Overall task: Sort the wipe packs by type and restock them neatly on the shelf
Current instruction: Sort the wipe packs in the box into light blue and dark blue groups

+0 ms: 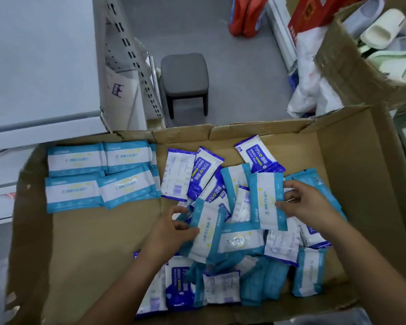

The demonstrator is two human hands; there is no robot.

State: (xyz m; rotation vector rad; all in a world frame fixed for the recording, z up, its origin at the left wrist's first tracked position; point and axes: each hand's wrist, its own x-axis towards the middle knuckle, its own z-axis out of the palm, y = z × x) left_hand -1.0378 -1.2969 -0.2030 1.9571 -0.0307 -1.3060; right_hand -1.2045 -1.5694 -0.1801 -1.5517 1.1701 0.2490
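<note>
Hands both curled round packs: left hand (171,228) grips teal wipe pack (205,235), right hand (307,204) pinches second teal pack (266,198) by its edge, just beside.

We count four light-blue packs (74,160) laid two by two at the far left of one large cardboard box (352,174), with edges of more beside them. In the loose heap on the right we make out at least four dark-blue alcohol packs (259,158) face up and more than six light-blue ones, too overlapped for a sure total. Beyond stand one grey stool (184,73) and two orange containers (246,15).
</note>
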